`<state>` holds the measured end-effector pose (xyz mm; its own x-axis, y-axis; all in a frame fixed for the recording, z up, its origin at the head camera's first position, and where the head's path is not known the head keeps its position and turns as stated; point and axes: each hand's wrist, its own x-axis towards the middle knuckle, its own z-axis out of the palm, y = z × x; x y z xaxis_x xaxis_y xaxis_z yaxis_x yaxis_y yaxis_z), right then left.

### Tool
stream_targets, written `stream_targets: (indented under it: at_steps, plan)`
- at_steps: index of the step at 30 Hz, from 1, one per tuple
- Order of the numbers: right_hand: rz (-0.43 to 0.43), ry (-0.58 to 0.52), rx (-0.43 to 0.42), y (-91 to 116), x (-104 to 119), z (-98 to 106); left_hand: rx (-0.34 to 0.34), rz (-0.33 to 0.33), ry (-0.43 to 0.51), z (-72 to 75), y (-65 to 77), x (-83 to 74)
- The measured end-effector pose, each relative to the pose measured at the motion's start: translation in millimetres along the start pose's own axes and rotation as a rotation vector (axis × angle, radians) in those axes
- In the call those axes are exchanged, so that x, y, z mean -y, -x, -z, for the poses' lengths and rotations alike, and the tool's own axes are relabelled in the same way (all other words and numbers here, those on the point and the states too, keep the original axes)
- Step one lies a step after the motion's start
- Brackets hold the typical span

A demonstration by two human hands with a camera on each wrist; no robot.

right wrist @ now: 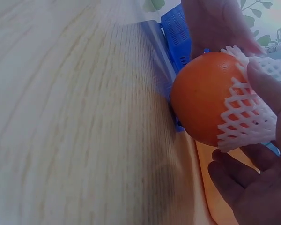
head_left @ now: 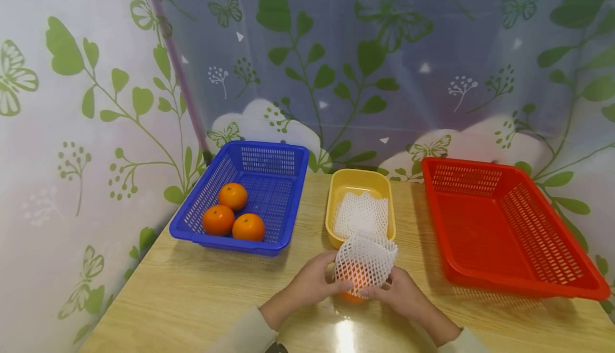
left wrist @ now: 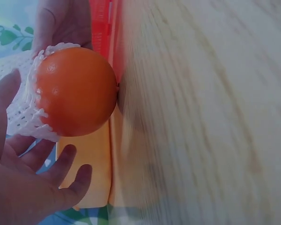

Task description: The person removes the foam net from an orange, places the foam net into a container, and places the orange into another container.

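Observation:
An orange point(left wrist: 77, 91) stands on the table, its upper part inside a white foam net sleeve point(head_left: 365, 259). My left hand point(head_left: 314, 281) grips the net from the left, thumb in front and fingers behind. From the right, my right hand point(head_left: 399, 291) holds the other side of the net, its thumb pressed near the lower rim. In the right wrist view, the orange point(right wrist: 201, 98) shows bare at its lower part, with the net point(right wrist: 246, 115) round the rest. Just behind the hands, a yellow tray point(head_left: 336, 187) holds more white foam nets point(head_left: 360, 214).
At the left stands a blue basket point(head_left: 288, 235) with three oranges point(head_left: 218, 220) in its near left part. A red basket point(head_left: 480, 246) stands at the right. A wooden table point(head_left: 192, 299) carries everything, and a leaf-patterned curtain point(head_left: 336, 75) hangs behind.

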<state>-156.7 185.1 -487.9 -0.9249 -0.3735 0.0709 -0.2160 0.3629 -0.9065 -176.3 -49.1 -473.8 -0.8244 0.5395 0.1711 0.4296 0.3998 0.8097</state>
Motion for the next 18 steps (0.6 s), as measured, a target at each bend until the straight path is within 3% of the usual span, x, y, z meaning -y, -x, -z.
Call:
stream_targets:
  at_steps: [4,9,18]
  plan:
    - [0.007,0.035,-0.026,0.5,1.4,2.1,0.048,-0.019,0.001,-0.6,-2.3,-0.6]
    - [0.008,0.042,-0.056,0.7,4.4,3.8,0.056,-0.036,-0.019,-0.6,-3.9,-0.8]
    - [-0.008,-0.002,0.002,1.7,2.7,1.7,0.063,0.011,-0.03,-1.4,-2.1,-1.1]
